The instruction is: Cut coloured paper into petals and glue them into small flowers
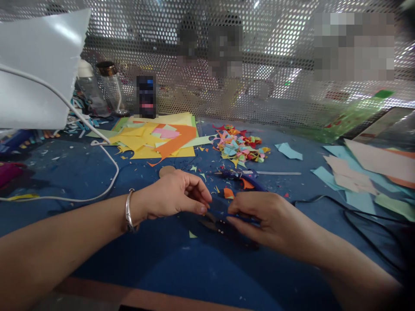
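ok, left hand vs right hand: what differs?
The left hand has a silver bracelet at its wrist; the right hand shows none. The right hand holds a blue-handled cutting tool; the left hand is by its blades, contact unclear. Both have curled fingers.

No lettering, number, brand or sign is legible: the dark upright device (147,97) at far left is masked by coarse blocks, the slim blue tool (234,174) right of centre bears pale marks too small to read, and the green packaging (352,114) at far right is blurred.
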`<state>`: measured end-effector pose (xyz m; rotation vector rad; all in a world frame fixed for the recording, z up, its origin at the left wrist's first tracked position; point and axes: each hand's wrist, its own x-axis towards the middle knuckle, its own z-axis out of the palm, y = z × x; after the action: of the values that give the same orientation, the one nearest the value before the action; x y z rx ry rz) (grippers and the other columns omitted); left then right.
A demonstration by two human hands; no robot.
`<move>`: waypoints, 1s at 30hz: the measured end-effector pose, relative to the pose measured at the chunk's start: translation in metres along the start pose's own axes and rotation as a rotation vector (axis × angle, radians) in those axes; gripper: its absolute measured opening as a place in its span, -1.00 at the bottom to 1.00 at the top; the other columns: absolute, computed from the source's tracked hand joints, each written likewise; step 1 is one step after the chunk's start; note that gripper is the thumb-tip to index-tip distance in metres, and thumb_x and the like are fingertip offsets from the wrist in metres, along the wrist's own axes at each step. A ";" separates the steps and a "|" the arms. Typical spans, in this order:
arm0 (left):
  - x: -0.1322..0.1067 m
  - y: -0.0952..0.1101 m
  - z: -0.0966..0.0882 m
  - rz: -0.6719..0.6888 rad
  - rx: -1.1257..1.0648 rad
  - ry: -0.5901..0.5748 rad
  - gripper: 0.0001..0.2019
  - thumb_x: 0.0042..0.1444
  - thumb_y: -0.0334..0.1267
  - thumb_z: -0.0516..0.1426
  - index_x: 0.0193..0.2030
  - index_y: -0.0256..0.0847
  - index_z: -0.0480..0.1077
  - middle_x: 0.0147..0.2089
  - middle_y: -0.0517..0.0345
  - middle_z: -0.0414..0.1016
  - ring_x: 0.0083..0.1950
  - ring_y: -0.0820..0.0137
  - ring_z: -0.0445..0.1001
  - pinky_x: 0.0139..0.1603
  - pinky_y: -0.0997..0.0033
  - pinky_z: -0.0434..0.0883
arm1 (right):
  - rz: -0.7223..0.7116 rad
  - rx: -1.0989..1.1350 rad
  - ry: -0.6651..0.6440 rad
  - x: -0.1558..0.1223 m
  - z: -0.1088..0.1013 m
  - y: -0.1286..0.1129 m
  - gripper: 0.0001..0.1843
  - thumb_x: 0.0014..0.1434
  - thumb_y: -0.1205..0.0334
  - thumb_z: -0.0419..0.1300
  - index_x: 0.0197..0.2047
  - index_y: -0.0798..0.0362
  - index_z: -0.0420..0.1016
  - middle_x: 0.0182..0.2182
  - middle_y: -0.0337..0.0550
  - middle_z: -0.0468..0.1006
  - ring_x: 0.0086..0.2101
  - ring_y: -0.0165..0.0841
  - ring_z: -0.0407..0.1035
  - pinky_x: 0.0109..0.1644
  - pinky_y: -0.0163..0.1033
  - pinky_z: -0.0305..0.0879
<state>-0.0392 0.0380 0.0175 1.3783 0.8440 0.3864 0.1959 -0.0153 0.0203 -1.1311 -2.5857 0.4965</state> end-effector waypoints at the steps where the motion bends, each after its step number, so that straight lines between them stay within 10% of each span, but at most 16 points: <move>1: 0.000 0.000 0.000 0.003 0.003 -0.005 -0.82 -0.13 -0.48 0.35 -0.35 -0.29 0.50 -0.41 0.22 0.53 -0.36 0.50 0.50 -0.19 0.42 0.44 | 0.008 0.002 -0.001 0.000 0.000 0.000 -0.81 0.28 0.30 0.08 -0.32 0.07 0.50 -0.46 -0.20 0.53 -0.46 -0.44 0.34 -0.36 -0.35 0.25; 30: 0.002 0.001 -0.001 0.083 -0.017 0.035 -0.82 -0.10 -0.48 0.32 -0.33 -0.27 0.46 -0.33 0.20 0.52 -0.29 0.50 0.46 -0.13 0.39 0.40 | 0.055 0.055 0.040 -0.001 -0.001 0.000 -0.76 0.35 0.22 0.05 -0.27 0.05 0.50 -0.47 -0.22 0.50 -0.48 -0.44 0.35 -0.39 -0.35 0.22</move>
<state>-0.0383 0.0405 0.0177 1.3975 0.8121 0.4822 0.1966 -0.0156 0.0209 -1.1842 -2.4970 0.5474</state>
